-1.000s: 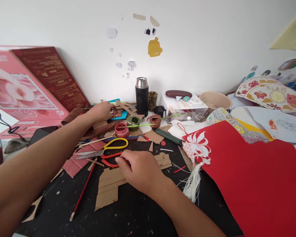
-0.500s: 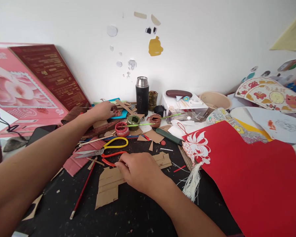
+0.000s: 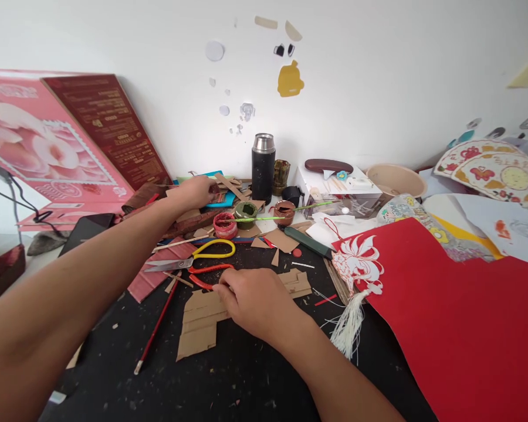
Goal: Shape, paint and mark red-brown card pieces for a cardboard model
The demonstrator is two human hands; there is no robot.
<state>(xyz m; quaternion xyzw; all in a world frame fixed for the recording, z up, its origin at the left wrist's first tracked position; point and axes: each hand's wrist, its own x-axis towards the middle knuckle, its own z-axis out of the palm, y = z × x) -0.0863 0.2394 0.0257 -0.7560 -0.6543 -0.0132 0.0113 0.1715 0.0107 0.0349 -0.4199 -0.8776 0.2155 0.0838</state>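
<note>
Stretched to the back of the desk, my left hand [image 3: 197,192] is in a pile of cardboard scraps [image 3: 234,186]. Its fingers are curled, and what they grip cannot be made out. My right hand [image 3: 254,298] rests over a torn piece of brown cardboard [image 3: 199,334], fingers bent and thumb close to the index finger. Anything inside that hand is hidden. Just beyond its fingertips lie open scissors [image 3: 185,264] with one yellow and one red handle. A red pencil [image 3: 157,328] is to the left of the cardboard.
Open paint jars, red [image 3: 224,226], green [image 3: 245,213] and brown [image 3: 285,212], stand behind the scissors with brushes across them. A black flask [image 3: 263,170] is near the wall. Red paper [image 3: 457,310] with a tasselled white ornament [image 3: 356,264] covers the right side. A pink box [image 3: 57,140] leans left.
The view has turned slightly left, so everything sits further right. Both hands keep nearly the same places, left at the scrap pile and right over the cardboard.
</note>
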